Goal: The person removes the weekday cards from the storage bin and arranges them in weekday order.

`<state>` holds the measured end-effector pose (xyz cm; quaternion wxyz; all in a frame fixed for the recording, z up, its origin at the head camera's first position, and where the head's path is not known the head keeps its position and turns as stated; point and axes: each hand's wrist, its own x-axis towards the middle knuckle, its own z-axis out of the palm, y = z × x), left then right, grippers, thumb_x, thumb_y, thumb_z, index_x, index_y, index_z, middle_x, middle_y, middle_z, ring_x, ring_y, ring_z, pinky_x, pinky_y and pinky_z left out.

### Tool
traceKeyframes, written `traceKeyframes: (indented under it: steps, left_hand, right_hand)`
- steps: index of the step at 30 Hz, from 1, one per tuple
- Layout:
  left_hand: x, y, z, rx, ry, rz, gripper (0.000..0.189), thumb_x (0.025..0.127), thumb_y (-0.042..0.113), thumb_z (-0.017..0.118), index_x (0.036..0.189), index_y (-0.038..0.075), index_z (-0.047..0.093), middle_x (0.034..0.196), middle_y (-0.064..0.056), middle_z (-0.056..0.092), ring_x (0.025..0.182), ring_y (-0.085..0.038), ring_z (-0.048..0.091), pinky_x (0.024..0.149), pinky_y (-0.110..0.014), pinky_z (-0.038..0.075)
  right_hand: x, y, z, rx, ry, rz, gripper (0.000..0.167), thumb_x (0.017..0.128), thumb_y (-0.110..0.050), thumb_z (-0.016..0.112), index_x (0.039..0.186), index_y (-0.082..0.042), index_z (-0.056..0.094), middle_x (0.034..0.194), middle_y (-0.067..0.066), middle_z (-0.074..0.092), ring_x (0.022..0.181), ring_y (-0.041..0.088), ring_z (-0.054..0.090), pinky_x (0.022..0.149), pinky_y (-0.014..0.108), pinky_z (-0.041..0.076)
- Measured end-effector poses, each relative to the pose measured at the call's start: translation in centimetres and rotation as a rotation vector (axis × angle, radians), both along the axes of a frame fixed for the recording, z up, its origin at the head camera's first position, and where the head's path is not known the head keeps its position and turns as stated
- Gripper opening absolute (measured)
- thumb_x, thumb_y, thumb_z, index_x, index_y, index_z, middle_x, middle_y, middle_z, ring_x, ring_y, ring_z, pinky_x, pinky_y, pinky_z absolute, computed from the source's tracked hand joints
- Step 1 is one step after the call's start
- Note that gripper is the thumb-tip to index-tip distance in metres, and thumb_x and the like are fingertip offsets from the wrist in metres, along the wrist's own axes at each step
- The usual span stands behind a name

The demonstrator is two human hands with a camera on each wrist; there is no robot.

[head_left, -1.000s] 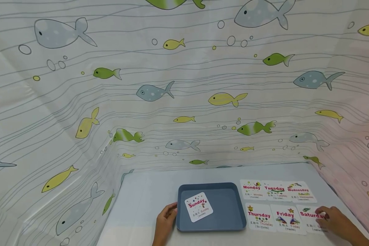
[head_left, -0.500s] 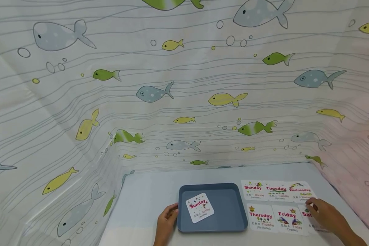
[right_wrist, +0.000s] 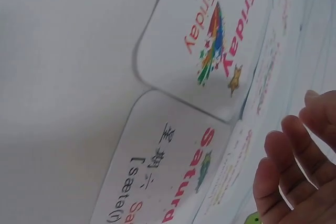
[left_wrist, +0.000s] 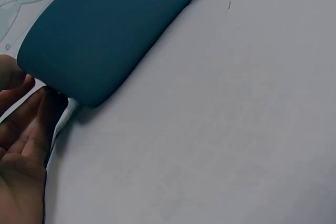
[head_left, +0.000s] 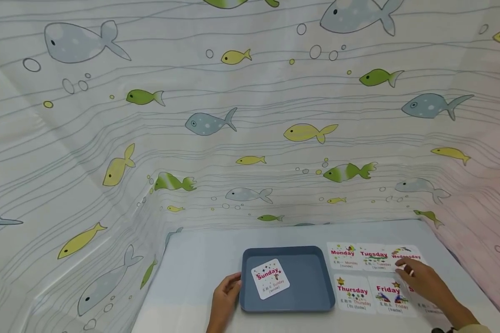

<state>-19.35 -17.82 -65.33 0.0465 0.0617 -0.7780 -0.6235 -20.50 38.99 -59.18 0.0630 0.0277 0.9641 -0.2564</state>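
Observation:
A blue-grey tray [head_left: 308, 282] holds the white Sunday card [head_left: 271, 279]. At its left edge, my left hand [head_left: 224, 298] grips the side; the left wrist view shows thumb and fingers at the end of the tray [left_wrist: 100, 35]. My right hand [head_left: 425, 282] hovers with loosely bent fingers over the right-hand cards, holding nothing. It overlaps the lower part of the Wednesday card [head_left: 412, 252] and covers much of the Saturday card [head_left: 427, 305]. In the right wrist view its fingers are spread beside the Friday card [right_wrist: 194, 51] and the Saturday card [right_wrist: 168, 156].
Right of the tray, the cards lie in two rows: the Monday card [head_left: 342, 256] and Tuesday card [head_left: 372, 257] behind, the Thursday card [head_left: 353, 293] in front. A white table [head_left: 191, 277] carries everything. A fish-patterned curtain [head_left: 216, 175] surrounds its back and sides.
My right hand has moved left and slightly away from the Saturday card, toward the gap between the Friday and Wednesday cards. The left hand and tray have stayed put.

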Motion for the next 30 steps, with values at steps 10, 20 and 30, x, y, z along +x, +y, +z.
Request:
traceKeyframes:
  steps: [10, 20, 30]
  left_hand:
    - [0.2, 0.3, 0.1, 0.003, -0.034, 0.014, 0.030, 0.095, 0.024, 0.069, 0.122, 0.011, 0.068, 0.122, -0.008, 0.071, 0.098, -0.005, 0.069, 0.084, -0.017, 0.055]
    - [0.6, 0.4, 2.5, 0.026, -0.071, -0.015, 0.028, 0.096, 0.016, 0.067, 0.123, 0.007, 0.067, 0.123, -0.012, 0.070, 0.099, -0.003, 0.069, 0.085, -0.016, 0.054]
    - [-0.1, 0.2, 0.2, -0.025, -0.025, 0.021, 0.029, 0.095, 0.025, 0.068, 0.121, 0.011, 0.069, 0.121, -0.008, 0.071, 0.099, -0.006, 0.070, 0.084, -0.017, 0.055]
  right_hand:
    - [-0.7, -3.1, -0.2, -0.036, 0.055, 0.095, 0.029, 0.094, -0.021, 0.069, 0.117, -0.005, 0.064, 0.085, 0.000, 0.063, 0.071, 0.011, 0.056, 0.057, 0.024, 0.044]
    - [-1.5, -7.1, 0.2, -0.116, 0.125, 0.168, 0.025, 0.094, -0.022, 0.070, 0.114, -0.008, 0.067, 0.087, -0.002, 0.066, 0.071, 0.006, 0.057, 0.058, 0.022, 0.046]
    - [-2.6, -10.8, 1.5, -0.120, 0.193, 0.219, 0.026, 0.092, -0.021, 0.071, 0.115, -0.010, 0.067, 0.085, -0.007, 0.063, 0.072, 0.000, 0.054, 0.061, 0.022, 0.046]
